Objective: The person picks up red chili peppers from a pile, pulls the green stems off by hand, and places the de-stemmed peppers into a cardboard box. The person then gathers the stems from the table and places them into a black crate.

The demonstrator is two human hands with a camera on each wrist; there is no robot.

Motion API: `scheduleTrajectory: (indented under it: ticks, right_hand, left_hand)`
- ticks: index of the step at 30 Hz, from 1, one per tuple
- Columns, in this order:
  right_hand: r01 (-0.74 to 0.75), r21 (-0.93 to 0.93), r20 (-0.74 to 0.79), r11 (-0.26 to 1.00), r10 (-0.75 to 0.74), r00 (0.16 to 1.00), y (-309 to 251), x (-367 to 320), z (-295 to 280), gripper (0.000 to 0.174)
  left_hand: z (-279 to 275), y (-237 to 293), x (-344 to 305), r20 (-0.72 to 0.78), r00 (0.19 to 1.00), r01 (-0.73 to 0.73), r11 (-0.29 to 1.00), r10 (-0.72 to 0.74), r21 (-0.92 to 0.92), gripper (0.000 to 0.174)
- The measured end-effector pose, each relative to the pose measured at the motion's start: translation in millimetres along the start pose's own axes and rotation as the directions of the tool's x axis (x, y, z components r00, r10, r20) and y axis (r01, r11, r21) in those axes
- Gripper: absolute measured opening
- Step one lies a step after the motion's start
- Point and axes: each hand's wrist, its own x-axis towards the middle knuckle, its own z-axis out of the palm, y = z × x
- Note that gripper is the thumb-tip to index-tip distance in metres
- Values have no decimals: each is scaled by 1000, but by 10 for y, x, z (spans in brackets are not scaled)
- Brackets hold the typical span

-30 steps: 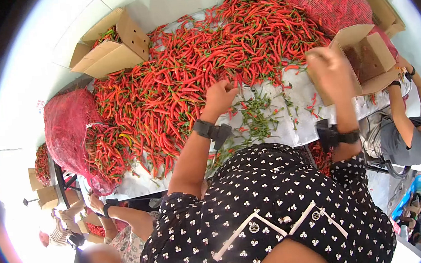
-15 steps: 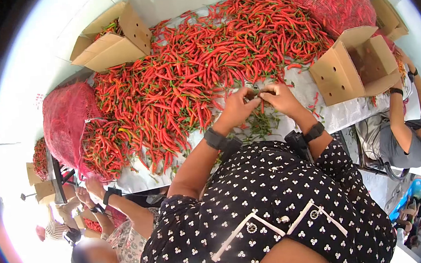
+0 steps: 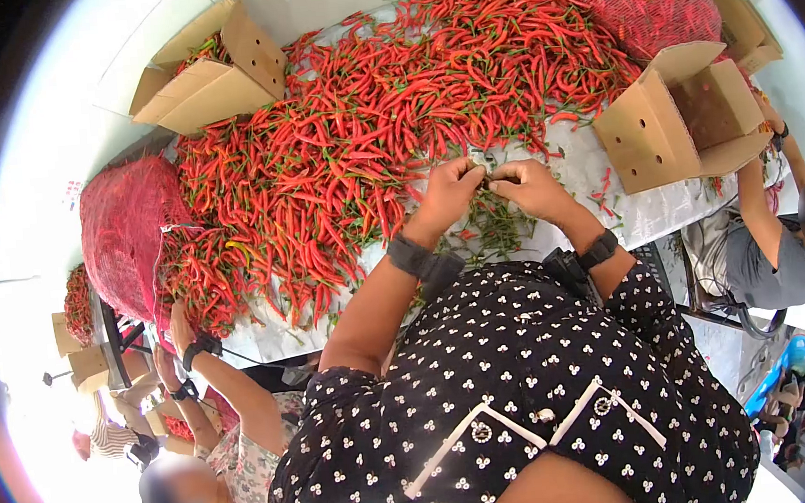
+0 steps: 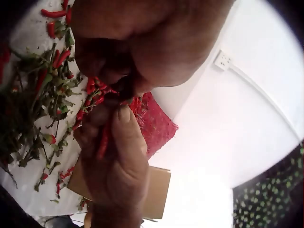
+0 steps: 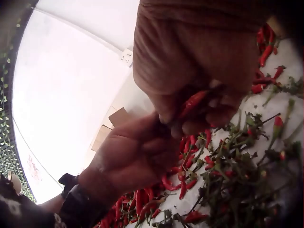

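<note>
Both hands meet over the near edge of the chili pile. My right hand (image 3: 530, 188) holds a red chili pepper (image 5: 194, 103) in its curled fingers, and the same pepper lies along the palm in the left wrist view. Fingertips of my left hand (image 3: 452, 194) pinch at the pepper's stem end, right against the right hand's thumb; shadow hides much of this grip. Beneath the hands lies a heap of green stems (image 3: 495, 230) with a few red bits. Beyond them spreads the large pile of red chili peppers (image 3: 347, 152).
A cardboard box (image 3: 643, 128) stands open at the right, another box (image 3: 219, 86) at the far left. Red mesh sacks (image 3: 132, 235) flank the pile on white sheeting (image 3: 594, 165). People work at both sides, one person's arm (image 3: 758, 209) near the right box.
My right hand, blurred near the right box a second ago, has come left to meet my left hand. The left hand has drawn back slightly from the pile. Both now work close together.
</note>
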Motion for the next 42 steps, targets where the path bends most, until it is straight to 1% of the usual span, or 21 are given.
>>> scheduleTrajectory:
  ticks: [1, 3, 7, 9, 12, 13, 14, 15, 16, 17, 18, 19, 21, 24, 25, 28, 30, 31, 34, 38, 42]
  right_hand:
    - [4, -30, 19, 1000, -3, 1000, -14, 3, -5, 23]
    - [8, -59, 37, 998, -6, 999, -40, -1, -14, 22]
    - [79, -62, 37, 995, -77, 996, -23, -10, -4, 21]
    - [110, -54, 8, 992, -110, 994, 35, -8, 6, 20]
    - [118, 8, -15, 993, -118, 993, 100, -16, -44, 21]
    - [31, 81, -19, 996, -29, 999, 90, -20, -79, 23]
    - [-56, 155, -14, 986, 59, 998, 88, -23, -104, 24]
    - [-57, 155, -14, 986, 60, 998, 98, -28, -118, 24]
    - [-119, 249, -9, 961, 125, 992, 103, -30, -129, 21]
    - [-177, 340, 2, 924, 188, 982, 101, -26, -132, 18]
    - [-174, 340, 1, 924, 185, 983, 88, -28, -125, 18]
    - [-187, 374, 6, 908, 199, 980, 67, -38, -113, 17]
    - [-197, 406, 8, 892, 212, 977, 61, -45, -117, 16]
    - [-233, 380, 47, 895, 233, 971, 91, -37, -123, 16]
    - [-250, 384, 58, 889, 247, 967, 98, -39, -129, 15]
    - [-257, 399, 49, 880, 259, 965, 102, -41, -140, 14]
    - [-251, 410, 38, 877, 259, 965, 127, -25, -119, 14]
    - [-265, 459, 45, 848, 276, 960, 158, 16, -103, 14]
    - [-269, 563, 64, 782, 283, 957, 185, 115, -50, 15]
    - [-233, 700, 74, 675, 256, 964, 149, 146, -41, 13]
    - [-223, 687, 75, 692, 238, 968, 108, 126, -63, 10]
  left_hand:
    - [-22, -4, -4, -1, 1000, 0, 1000, 0, 0, 16]
    - [-63, -6, -16, 144, 979, 182, 939, -146, -290, 14]
    - [-69, -97, -21, 179, 974, 202, 893, -140, -403, 14]
    - [-71, -116, -32, 216, 967, 248, 711, -137, -658, 14]
    - [-189, -107, -33, 248, 961, 255, 755, -126, -604, 19]
    - [-209, 10, -35, 250, 960, 257, 755, -127, -604, 19]
    - [-236, 144, -23, 149, 971, 202, 975, -187, -93, 21]
    - [-259, 233, -5, 31, 983, 148, 878, -181, 455, 24]
    - [-299, 156, 51, 29, 983, 149, 878, -182, 455, 24]
    - [-352, 13, 132, -67, 995, -18, 776, 78, 631, 23]
    - [-373, -6, 179, -102, 932, -137, 600, 348, 788, 24]
    - [-392, -26, 220, -101, 932, -139, 600, 349, 788, 24]
    - [-400, -55, 278, -105, 963, 15, 339, 249, 941, 21]
    - [-364, -125, 311, -125, 973, 70, 268, 194, 961, 19]
    - [-373, -159, 301, -124, 973, 69, 268, 194, 961, 19]
    - [-356, -167, 211, -85, 955, -47, 423, 286, 905, 17]
    - [-325, -110, 108, -15, 939, -209, 604, 344, 769, 16]
    - [-288, -64, 49, -18, 940, -203, 604, 340, 770, 16]
    - [-104, 120, -93, 56, 951, -281, 778, 304, 562, 15]
    - [-10, 241, -166, 65, 964, -257, 847, 257, 465, 13]
    - [12, 206, -142, 84, 960, -274, 826, 269, 493, 15]
